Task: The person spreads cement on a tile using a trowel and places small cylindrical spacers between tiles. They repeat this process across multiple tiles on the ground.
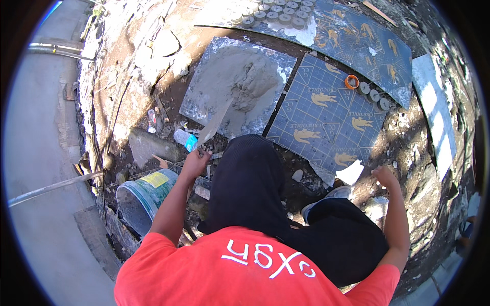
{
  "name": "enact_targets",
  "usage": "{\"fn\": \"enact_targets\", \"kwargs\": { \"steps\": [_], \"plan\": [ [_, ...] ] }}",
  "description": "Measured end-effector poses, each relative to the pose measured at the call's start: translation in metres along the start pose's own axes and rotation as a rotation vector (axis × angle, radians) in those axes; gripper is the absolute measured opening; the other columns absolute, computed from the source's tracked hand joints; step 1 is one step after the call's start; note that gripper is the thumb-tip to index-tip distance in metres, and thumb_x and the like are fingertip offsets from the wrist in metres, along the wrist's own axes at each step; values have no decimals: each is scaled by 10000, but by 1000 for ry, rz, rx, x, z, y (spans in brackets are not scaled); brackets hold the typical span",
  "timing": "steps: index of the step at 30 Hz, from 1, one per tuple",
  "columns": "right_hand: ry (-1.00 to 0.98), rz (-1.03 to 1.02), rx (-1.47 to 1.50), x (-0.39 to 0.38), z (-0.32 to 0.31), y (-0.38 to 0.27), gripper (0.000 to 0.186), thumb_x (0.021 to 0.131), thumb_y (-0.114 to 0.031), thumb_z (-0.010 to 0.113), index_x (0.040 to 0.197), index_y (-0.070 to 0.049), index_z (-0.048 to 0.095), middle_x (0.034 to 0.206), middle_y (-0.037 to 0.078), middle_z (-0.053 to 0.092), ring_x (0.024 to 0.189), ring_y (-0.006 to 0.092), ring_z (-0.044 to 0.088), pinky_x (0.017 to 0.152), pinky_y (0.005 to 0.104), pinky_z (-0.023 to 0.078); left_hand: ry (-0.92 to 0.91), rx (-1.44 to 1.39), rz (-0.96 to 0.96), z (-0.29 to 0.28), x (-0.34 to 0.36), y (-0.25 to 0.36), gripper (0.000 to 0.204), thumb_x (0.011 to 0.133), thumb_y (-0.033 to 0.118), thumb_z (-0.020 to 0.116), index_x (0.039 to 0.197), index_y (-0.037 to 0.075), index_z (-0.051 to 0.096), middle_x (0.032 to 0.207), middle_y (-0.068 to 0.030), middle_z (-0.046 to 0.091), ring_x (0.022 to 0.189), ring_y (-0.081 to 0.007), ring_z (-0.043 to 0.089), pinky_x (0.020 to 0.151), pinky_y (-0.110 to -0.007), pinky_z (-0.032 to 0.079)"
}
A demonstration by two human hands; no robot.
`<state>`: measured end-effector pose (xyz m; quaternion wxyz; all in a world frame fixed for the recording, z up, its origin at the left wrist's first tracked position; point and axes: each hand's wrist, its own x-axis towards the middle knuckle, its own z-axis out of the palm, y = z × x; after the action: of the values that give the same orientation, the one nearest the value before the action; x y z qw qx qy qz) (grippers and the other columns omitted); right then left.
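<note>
flat grey tool [215,122], in left grip [196,162], extending forward

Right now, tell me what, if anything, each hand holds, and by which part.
The left hand holds a flat grey blade by its near end; nothing shows in the grip of the right hand.

Mortar [255,81] lies on a board [286,64] left of a sheet [301,109] with a ring [346,82] at its far edge, a bottle [182,137] before the board, a bucket [159,187] nearer and leftward.
</note>
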<state>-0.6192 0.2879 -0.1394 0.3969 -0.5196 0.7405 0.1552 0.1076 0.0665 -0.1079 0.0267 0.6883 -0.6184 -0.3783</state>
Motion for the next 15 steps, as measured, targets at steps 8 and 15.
{"fn": "enact_targets", "kwargs": {
  "steps": [8,15],
  "plan": [
    [-10,186,336,-8,-47,-88,361,950,-322,595,991,20,704,685,116,650,611,218,608,629,388,486,-141,136,36,26,17,5,417,932,354,662,1001,-57,643,906,-240,715,826,-330,701,746,-450,513],
    [84,136,341,-18,-24,-70,347,936,-313,617,963,19,714,765,142,678,686,230,633,682,408,496,-266,-190,-96,9,-5,-31,370,886,341,663,923,-24,617,763,-144,665,713,-261,652,673,-404,497]
  ]
}}
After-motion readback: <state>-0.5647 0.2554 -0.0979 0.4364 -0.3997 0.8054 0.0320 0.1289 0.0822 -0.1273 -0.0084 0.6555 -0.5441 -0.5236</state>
